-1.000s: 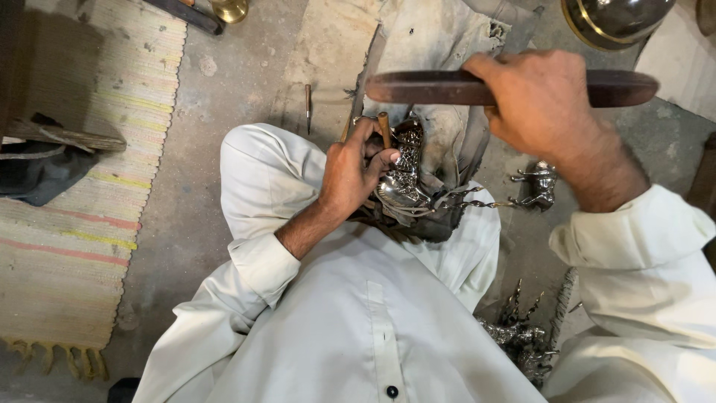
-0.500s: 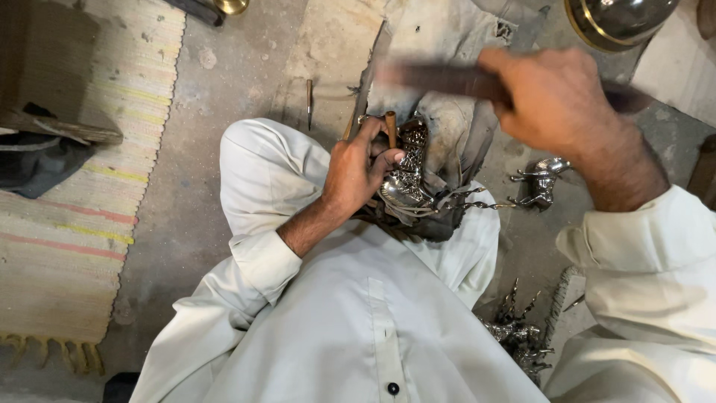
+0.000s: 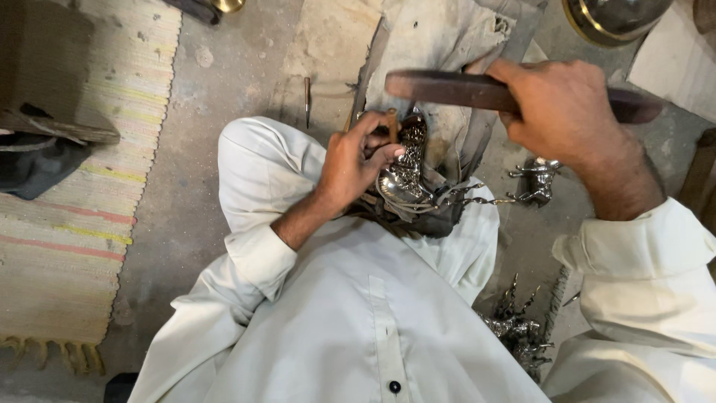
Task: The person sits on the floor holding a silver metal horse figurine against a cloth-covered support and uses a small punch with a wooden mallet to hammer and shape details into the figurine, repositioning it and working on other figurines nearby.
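My left hand [image 3: 356, 163] grips a small punch tool [image 3: 391, 124] and presses it against a shiny silver animal figurine [image 3: 406, 175] that rests on a dark pad in my lap. My right hand [image 3: 564, 112] is raised above and to the right, shut on a dark wooden stick [image 3: 455, 88] held roughly level over the figurine. The stick's far end pokes out past my hand at the right. I sit in white clothing [image 3: 350, 313] with my knees drawn up.
A second silver figurine [image 3: 538, 181] lies on the floor at right, and several more [image 3: 518, 328] are heaped by my right thigh. A metal punch [image 3: 306, 97] lies on the concrete. A striped mat [image 3: 82, 201] covers the left; a brass bowl [image 3: 611, 16] sits top right.
The stick swung down in a blur half a second ago and is now raised level again. My left hand stayed on the punch and figurine.
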Available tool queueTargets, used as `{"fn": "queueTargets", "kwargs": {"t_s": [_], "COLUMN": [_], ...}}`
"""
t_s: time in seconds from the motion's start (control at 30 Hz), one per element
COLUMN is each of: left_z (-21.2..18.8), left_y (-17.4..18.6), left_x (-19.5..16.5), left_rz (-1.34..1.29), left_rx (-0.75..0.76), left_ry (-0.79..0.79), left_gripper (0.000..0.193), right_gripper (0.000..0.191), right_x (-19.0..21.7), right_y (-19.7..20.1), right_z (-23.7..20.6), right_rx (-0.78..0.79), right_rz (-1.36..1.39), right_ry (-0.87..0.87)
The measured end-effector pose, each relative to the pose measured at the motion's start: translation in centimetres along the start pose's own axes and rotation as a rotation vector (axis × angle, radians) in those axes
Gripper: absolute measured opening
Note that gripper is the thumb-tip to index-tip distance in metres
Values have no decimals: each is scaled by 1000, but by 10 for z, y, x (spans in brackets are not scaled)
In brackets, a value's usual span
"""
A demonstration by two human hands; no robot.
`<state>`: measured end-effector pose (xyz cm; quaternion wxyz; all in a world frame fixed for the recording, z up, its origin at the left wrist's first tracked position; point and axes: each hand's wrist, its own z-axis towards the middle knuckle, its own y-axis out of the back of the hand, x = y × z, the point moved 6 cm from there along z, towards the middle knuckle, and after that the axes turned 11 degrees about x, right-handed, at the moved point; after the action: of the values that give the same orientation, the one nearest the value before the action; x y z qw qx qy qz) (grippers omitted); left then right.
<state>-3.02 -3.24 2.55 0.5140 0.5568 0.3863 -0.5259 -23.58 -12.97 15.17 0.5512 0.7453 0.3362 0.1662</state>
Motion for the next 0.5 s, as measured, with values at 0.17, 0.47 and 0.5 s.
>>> {"fn": "queueTargets", "kwargs": {"t_s": [0.17, 0.47, 0.5], "left_z": [17, 25, 25], "left_y": [-3, -5, -5], "left_x": [-8, -6, -6], "left_rz": [117, 262, 272], "left_rx": [259, 322, 314], "left_ry": [-239, -224, -224], "left_gripper": [43, 42, 43], "right_gripper": [25, 27, 31], "right_x": [-11, -22, -18], "right_y": [-19, -38, -35], "right_z": [-12, -42, -43], "right_rx": [95, 35, -6], "right_rz": [238, 426, 303], "right_ry": [-58, -263, -205]}}
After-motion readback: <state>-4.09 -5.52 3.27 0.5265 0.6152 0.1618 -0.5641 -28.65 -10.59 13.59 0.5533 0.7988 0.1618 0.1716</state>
